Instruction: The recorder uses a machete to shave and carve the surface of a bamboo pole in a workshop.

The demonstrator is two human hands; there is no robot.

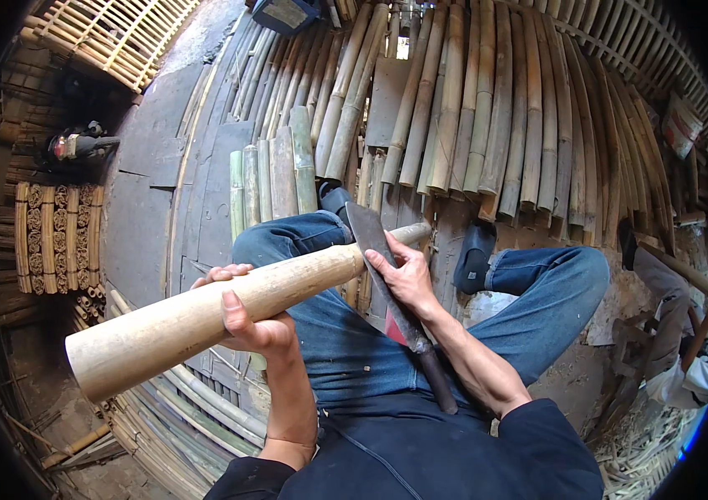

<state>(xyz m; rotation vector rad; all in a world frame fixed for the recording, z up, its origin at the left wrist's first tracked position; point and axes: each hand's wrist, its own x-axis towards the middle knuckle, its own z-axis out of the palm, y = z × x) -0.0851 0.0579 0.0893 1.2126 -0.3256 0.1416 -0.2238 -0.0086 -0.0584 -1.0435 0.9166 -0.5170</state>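
A thick, pale bamboo pole [204, 321] slants across my lap. Its wide cut end is at the lower left, and its thin end lies between my knees. My left hand [250, 321] is wrapped round it from below, with the thumb up along the near side. Across the thin end lies a long, dark cleaver-like knife [391, 296], its black handle toward my belly. My right hand [408, 279] is closed on the blade part, thumb against the flat. Its fingertips are close to the pole's thin end; whether they also touch it I cannot tell.
Many split bamboo lengths [487, 108] lie side by side ahead of me. Shorter greenish pieces [275, 179] are beyond my left knee. A stacked bamboo bundle [58, 237] stands at the left, and bamboo strips [204, 400] lie behind my left arm. Another person's leg [662, 287] shows at right.
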